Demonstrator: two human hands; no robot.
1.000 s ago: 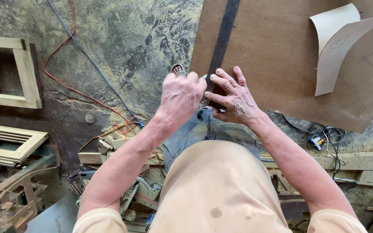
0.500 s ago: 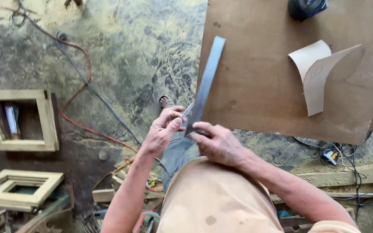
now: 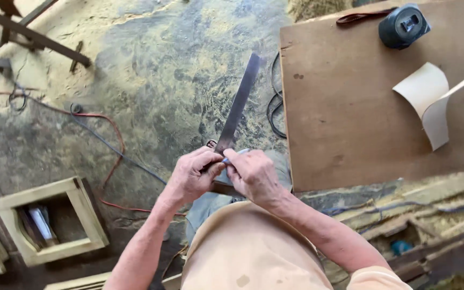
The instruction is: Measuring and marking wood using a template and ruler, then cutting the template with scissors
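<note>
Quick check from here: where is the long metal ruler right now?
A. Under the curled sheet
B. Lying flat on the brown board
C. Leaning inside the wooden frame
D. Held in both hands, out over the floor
D: the left hand and right hand grip the low end of the metal ruler, which juts over the floor, left of the brown board.

The brown board tabletop (image 3: 350, 123) at right carries a dark round tool (image 3: 403, 25), a reddish strap (image 3: 358, 17) at its far edge, and a curled pale sheet (image 3: 430, 99). The dusty concrete floor (image 3: 151, 80) bears red and dark cables (image 3: 108, 145), a black cord loop (image 3: 275, 107) beside the board, and pale wooden frames (image 3: 49, 220), one holding what may be glass.
</note>
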